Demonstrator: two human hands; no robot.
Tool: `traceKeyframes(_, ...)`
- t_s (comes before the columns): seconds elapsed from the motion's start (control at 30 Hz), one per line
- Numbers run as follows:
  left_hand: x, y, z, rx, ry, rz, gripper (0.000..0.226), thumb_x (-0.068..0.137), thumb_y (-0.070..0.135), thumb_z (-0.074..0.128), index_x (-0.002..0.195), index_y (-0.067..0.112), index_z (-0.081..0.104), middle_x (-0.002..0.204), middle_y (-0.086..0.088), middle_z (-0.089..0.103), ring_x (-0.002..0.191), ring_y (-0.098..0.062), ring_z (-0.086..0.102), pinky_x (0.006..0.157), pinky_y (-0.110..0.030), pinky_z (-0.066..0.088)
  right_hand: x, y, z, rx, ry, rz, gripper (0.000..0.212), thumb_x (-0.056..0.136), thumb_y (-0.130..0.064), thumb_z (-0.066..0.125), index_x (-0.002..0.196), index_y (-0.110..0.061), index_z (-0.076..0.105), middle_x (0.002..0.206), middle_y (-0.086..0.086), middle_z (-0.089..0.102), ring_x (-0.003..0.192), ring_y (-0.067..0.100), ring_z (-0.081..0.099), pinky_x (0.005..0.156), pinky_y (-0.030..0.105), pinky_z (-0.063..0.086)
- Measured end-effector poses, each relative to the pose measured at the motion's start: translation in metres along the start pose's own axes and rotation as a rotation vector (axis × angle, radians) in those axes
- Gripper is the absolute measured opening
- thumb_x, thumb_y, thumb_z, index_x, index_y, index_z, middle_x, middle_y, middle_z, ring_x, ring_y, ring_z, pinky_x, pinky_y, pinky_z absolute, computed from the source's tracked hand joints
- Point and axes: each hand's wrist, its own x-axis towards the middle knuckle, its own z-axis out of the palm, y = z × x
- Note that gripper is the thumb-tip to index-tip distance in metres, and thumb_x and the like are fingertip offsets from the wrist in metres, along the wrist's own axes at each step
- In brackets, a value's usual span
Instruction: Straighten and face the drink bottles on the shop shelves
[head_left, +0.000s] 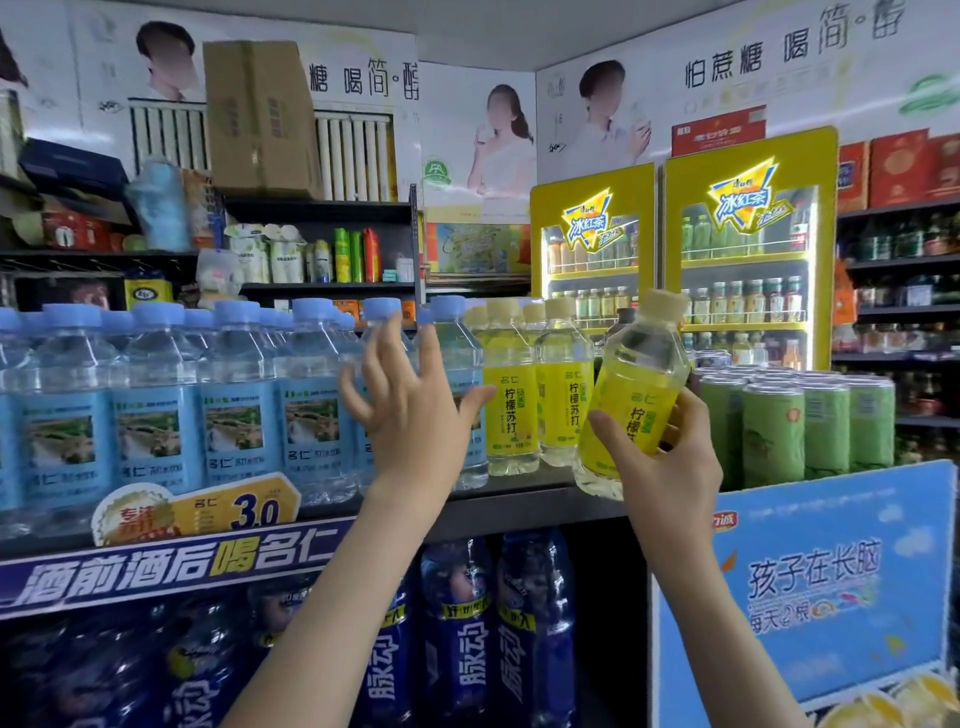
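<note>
A row of blue-labelled water bottles (150, 415) with blue caps fills the top shelf (519, 506). Right of them stand yellow-labelled lemon soda bottles (511, 405). My left hand (410, 410) is raised in front of the rightmost blue bottles, fingers spread and straight, holding nothing. My right hand (670, 452) grips one yellow lemon soda bottle (636, 389) by its lower half. That bottle is tilted to the right, lifted off the shelf at its right end, label facing me.
Green cans (800, 431) stand in a pack to the right, above a blue cardboard display (831, 582). Dark blue bottles (498, 634) fill the lower shelf. A yellow price sign (208, 512) sits on the shelf edge. Lit yellow drink coolers (743, 260) stand behind.
</note>
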Motion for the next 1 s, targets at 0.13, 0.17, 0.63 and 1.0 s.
traceKeyframes(0.13, -0.007, -0.012, -0.006, 0.104, -0.129, 0.144, 0.110, 0.076, 0.073, 0.048, 0.151, 0.010, -0.003, 0.159, -0.008, 0.001, 0.145, -0.027, -0.007, 0.103, -0.054, -0.021, 0.013, 0.003, -0.005, -0.035, 0.033, 0.032, 0.059, 0.078, -0.030, 0.077, 0.128, -0.018, 0.048, 0.106, -0.002, 0.062, 0.092, 0.013, 0.061, 0.077, 0.026, 0.049)
traceKeyframes(0.17, -0.009, -0.016, -0.007, 0.125, -0.139, 0.174, 0.113, 0.076, 0.074, 0.046, 0.149, 0.011, -0.012, 0.159, -0.005, -0.005, 0.144, -0.025, -0.013, 0.099, -0.052, -0.029, 0.014, 0.004, -0.006, -0.037, 0.034, 0.042, 0.058, 0.078, -0.030, 0.077, 0.127, -0.018, 0.048, 0.107, -0.002, 0.062, 0.092, 0.013, 0.062, 0.079, 0.029, 0.051)
traceKeyframes(0.63, -0.014, -0.024, 0.009, 0.154, -0.007, 0.256, 0.105, 0.059, 0.058, 0.078, 0.141, 0.007, 0.038, 0.147, -0.016, 0.037, 0.137, -0.032, 0.025, 0.110, -0.051, -0.012, 0.010, 0.002, 0.007, -0.043, -0.017, 0.021, 0.069, 0.074, -0.033, 0.079, 0.132, -0.021, 0.043, 0.115, -0.001, 0.060, 0.097, 0.008, 0.060, 0.082, 0.025, 0.050)
traceKeyframes(1.0, 0.034, -0.010, -0.002, 0.156, -0.036, 0.076, 0.073, 0.085, 0.070, 0.036, 0.125, 0.013, 0.058, 0.159, -0.009, -0.004, 0.144, -0.027, -0.016, 0.101, -0.054, -0.028, -0.016, -0.009, 0.047, 0.037, -0.186, -0.038, 0.082, 0.072, -0.035, 0.080, 0.141, -0.019, 0.039, 0.126, -0.003, 0.056, 0.107, 0.005, 0.053, 0.087, 0.016, 0.047)
